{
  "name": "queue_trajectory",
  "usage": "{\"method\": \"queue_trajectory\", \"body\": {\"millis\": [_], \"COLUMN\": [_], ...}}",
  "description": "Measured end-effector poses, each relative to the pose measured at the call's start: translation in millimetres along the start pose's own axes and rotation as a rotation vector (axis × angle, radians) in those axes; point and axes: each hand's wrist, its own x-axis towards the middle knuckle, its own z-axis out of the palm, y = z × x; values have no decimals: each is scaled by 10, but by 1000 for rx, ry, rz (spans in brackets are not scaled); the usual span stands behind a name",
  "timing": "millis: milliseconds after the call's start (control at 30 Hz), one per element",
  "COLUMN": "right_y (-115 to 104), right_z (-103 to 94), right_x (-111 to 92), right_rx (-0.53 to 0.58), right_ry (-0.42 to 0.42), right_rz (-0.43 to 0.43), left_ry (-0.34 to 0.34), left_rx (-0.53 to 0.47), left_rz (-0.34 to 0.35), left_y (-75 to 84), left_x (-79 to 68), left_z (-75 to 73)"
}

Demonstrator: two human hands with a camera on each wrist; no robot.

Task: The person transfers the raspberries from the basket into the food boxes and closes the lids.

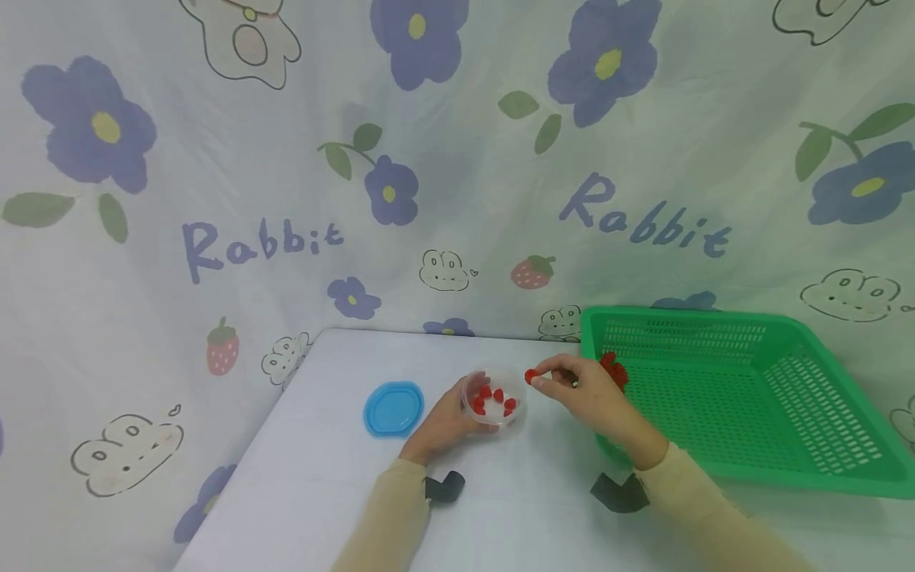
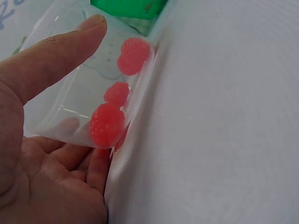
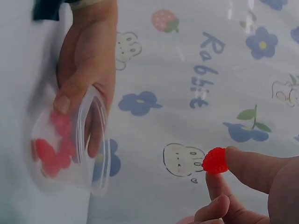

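My left hand (image 1: 450, 421) curls round a clear plastic tub (image 2: 70, 112) from its left side, thumb on the near wall. Several red raspberries (image 2: 107, 125) lie at the bottom of the tub, which stands on the white table. Between thumb and fingertip my right hand (image 1: 589, 393) pinches one raspberry (image 3: 215, 160), held just right of the tub's rim and apart from it. In the right wrist view the tub's open mouth (image 3: 96, 140) faces toward that raspberry.
A blue lid (image 1: 394, 409) lies on the table left of the tub. At the right stands a large green basket (image 1: 722, 469), with more red raspberries (image 1: 613, 372) at its left end, partly hidden by my right hand. A printed curtain (image 1: 457, 159) hangs behind the table.
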Motion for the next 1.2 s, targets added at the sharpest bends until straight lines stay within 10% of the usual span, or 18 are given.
{"method": "queue_trajectory", "body": {"millis": [1200], "right_y": [295], "right_z": [905], "right_x": [98], "right_rx": [-39], "right_ry": [157], "right_rz": [-39], "left_ry": [11], "left_rx": [13], "left_rz": [52], "left_y": [3], "left_x": [-34], "left_z": [-14]}}
